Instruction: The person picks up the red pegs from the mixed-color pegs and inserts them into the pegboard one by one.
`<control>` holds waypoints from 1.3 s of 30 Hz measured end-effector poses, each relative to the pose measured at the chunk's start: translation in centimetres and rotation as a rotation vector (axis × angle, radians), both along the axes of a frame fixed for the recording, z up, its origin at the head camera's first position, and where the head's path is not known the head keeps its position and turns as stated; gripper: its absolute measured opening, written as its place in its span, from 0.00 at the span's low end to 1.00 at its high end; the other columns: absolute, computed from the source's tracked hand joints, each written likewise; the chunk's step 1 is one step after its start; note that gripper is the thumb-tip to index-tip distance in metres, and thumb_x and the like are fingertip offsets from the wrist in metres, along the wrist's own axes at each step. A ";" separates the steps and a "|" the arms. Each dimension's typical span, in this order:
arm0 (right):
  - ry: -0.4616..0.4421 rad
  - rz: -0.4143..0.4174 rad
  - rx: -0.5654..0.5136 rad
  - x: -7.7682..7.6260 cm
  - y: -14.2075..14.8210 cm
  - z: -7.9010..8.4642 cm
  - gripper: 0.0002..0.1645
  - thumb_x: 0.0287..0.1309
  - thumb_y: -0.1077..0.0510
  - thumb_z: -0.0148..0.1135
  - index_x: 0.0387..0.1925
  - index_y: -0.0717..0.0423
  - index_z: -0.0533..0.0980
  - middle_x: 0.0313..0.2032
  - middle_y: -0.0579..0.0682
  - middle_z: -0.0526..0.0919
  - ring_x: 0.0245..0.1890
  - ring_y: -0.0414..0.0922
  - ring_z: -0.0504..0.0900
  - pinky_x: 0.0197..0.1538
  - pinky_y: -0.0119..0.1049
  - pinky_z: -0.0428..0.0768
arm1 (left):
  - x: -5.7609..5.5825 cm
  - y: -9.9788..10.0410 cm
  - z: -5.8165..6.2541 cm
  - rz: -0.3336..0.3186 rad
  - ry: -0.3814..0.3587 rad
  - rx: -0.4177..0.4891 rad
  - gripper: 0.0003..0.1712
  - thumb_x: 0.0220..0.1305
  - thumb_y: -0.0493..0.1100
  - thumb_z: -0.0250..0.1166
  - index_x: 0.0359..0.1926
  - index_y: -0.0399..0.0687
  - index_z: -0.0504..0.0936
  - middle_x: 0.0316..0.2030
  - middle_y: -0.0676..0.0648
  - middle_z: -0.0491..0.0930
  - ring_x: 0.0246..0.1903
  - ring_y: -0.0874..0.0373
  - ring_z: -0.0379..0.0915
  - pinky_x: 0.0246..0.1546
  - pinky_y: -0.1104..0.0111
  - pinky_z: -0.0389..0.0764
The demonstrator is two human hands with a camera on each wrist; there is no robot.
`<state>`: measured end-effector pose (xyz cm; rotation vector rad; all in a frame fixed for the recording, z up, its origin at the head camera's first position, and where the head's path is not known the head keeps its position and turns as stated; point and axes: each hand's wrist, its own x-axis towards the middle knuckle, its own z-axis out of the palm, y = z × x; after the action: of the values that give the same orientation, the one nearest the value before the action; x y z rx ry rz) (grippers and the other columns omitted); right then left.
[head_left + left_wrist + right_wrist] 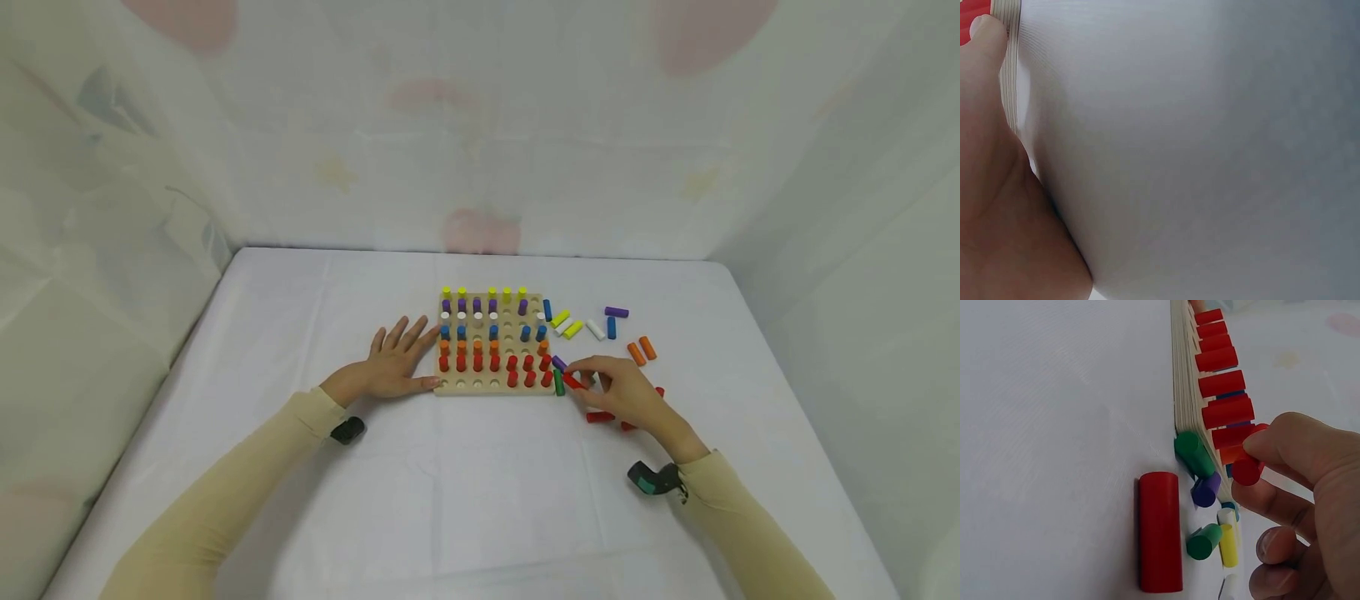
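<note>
A wooden pegboard (pixel 472 391) lies mid-table with rows of coloured pegs upright in it: yellow at the back, then purple, white, blue, orange and red. Its front row has red pegs at the right end and bare holes at the left. My left hand (pixel 393 367) lies flat with fingers spread, thumb and fingertips at the board's left edge. Just off the right edge, my right hand (pixel 622 390) pinches a red peg (pixel 1247 470) between thumb and index finger. The right wrist view shows this peg close beside the red row, the other fingers loosely curled.
Loose pegs lie right of the board: a green peg (pixel 559 382) and a purple peg (pixel 559 363) at its edge, yellow, white and blue ones farther back, two orange pegs (pixel 642 350), and several red ones around my right hand, including a red peg (pixel 1160 531).
</note>
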<state>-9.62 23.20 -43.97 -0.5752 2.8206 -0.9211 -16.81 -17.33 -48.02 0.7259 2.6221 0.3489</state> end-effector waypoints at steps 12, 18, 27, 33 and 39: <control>-0.013 0.004 -0.024 -0.1 -0.4 0.3 0.21 0.56 0.57 0.71 0.53 0.43 0.82 0.32 0.41 0.81 0.24 0.39 0.68 0.25 0.27 0.65 | -0.1 -0.1 0.0 0.001 -0.020 0.013 0.57 0.64 0.76 0.50 0.79 0.60 0.32 0.80 0.43 0.24 0.77 0.36 0.16 0.71 0.34 0.26; -0.025 -0.008 -0.032 -0.2 -0.5 0.5 0.21 0.56 0.56 0.71 0.52 0.43 0.82 0.31 0.41 0.80 0.24 0.40 0.69 0.25 0.27 0.65 | 0.0 -0.1 -0.1 0.001 -0.025 0.016 0.57 0.64 0.76 0.50 0.79 0.60 0.32 0.80 0.43 0.25 0.77 0.35 0.16 0.71 0.33 0.27; -0.013 0.000 -0.034 -0.2 -0.8 0.8 0.20 0.56 0.57 0.71 0.52 0.42 0.81 0.29 0.42 0.80 0.23 0.40 0.68 0.25 0.27 0.65 | -0.3 -0.1 -0.8 -0.001 -0.018 0.006 0.58 0.62 0.80 0.47 0.79 0.63 0.30 0.79 0.45 0.22 0.77 0.37 0.14 0.71 0.34 0.25; -0.017 0.006 -0.052 -0.3 -1.0 0.8 0.21 0.57 0.57 0.70 0.52 0.42 0.81 0.31 0.41 0.81 0.22 0.39 0.68 0.25 0.27 0.66 | -0.1 -0.1 -0.7 -0.007 -0.004 0.024 0.58 0.62 0.80 0.46 0.79 0.62 0.31 0.80 0.43 0.24 0.77 0.36 0.16 0.71 0.33 0.27; 0.003 0.022 -0.091 -0.5 -1.5 0.7 0.20 0.57 0.57 0.70 0.52 0.42 0.80 0.32 0.41 0.82 0.22 0.39 0.69 0.25 0.27 0.67 | 0.0 -0.2 -0.5 -0.007 0.004 0.020 0.57 0.63 0.79 0.47 0.79 0.61 0.32 0.80 0.43 0.25 0.77 0.35 0.17 0.71 0.33 0.28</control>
<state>-10.09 21.66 -43.23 -0.6182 2.7807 -1.0500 -16.81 -17.53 -48.51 0.7424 2.6228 0.3727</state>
